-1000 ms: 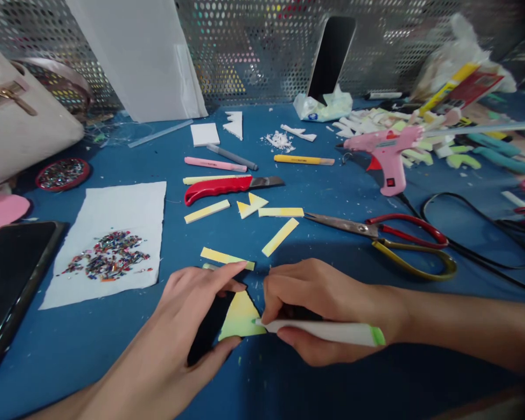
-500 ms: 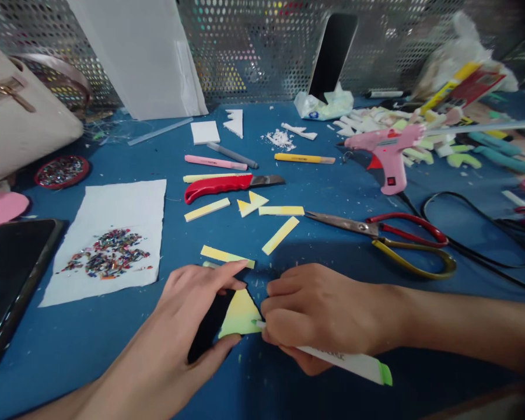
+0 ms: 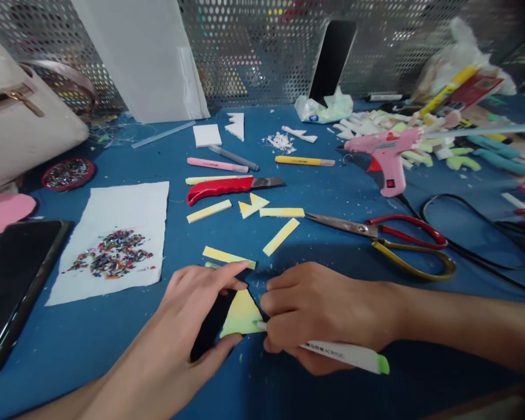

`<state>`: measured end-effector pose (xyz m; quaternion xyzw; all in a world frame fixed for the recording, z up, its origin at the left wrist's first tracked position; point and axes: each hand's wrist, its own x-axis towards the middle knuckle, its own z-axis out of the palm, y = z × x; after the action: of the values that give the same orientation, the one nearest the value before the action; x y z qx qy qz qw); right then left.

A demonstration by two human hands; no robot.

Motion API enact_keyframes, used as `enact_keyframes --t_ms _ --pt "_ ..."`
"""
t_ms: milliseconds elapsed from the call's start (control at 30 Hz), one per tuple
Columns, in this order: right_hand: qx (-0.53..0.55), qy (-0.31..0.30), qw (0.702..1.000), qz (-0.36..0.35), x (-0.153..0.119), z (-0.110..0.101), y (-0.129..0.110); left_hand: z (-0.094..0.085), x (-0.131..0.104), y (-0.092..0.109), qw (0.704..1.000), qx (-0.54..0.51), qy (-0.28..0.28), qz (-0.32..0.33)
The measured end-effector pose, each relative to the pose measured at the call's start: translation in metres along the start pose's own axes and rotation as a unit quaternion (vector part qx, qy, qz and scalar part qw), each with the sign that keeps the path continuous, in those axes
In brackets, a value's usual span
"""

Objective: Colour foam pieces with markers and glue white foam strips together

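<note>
My left hand (image 3: 192,315) holds a triangular piece (image 3: 241,315), yellow at the top and pale green along its base, flat on the table between thumb and fingertips. In my right hand (image 3: 315,315) is a white acrylic marker (image 3: 345,354) with a green end; its green tip touches the triangle's right side near the base. The fingers are wrapped round the barrel and hide part of it. Just beyond my left fingertips lies a yellow strip (image 3: 228,255). Farther off are more strips (image 3: 282,236) and a zigzag-cut yellow piece (image 3: 252,205).
A red-handled knife (image 3: 223,189), scissors (image 3: 402,233) and a pink glue gun (image 3: 387,154) lie beyond my hands. Paper (image 3: 144,201) with beads, a phone (image 3: 17,286) and a bag (image 3: 21,122) are at left. Another phone (image 3: 335,58) stands against the perforated metal panel (image 3: 254,35).
The marker's rear end has swung slightly up and left, with its tip still on the triangle. The view has shifted a little; my left hand keeps its hold.
</note>
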<state>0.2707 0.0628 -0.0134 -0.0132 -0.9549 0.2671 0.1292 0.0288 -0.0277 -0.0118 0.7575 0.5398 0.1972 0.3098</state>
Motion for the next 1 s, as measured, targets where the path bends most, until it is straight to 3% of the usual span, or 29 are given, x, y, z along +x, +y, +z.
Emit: enact_keyframes --t_ms 100,233,400,533,700,833,1000 --pt "0.045 0.012 0.999 -0.001 -0.001 -0.002 0.001 -0.001 0.000 0.001 1.000 0.003 0.006 0.003" --pt "0.194 0.060 0.978 0.038 -0.004 -0.004 0.006 -0.001 -0.001 0.002 1.000 -0.011 0.002 0.004" --pt "0.308 0.030 0.943 0.121 -0.007 -0.010 0.006 -0.001 -0.001 0.002 1.000 -0.023 -0.003 -0.010" --pt "0.311 0.045 0.938 0.145 -0.007 -0.010 0.004 -0.002 0.000 0.001 1.000 -0.014 -0.001 0.009" --pt "0.287 0.049 0.950 0.109 -0.008 -0.006 0.007 -0.002 0.001 0.001 0.999 -0.014 -0.006 0.032" --pt "0.267 0.095 0.956 0.075 -0.007 -0.001 0.004 -0.001 0.001 0.001 0.998 0.002 -0.011 0.055" --pt "0.297 0.115 0.939 0.129 -0.003 0.005 -0.006 -0.001 0.001 0.000 0.998 0.009 -0.026 0.060"
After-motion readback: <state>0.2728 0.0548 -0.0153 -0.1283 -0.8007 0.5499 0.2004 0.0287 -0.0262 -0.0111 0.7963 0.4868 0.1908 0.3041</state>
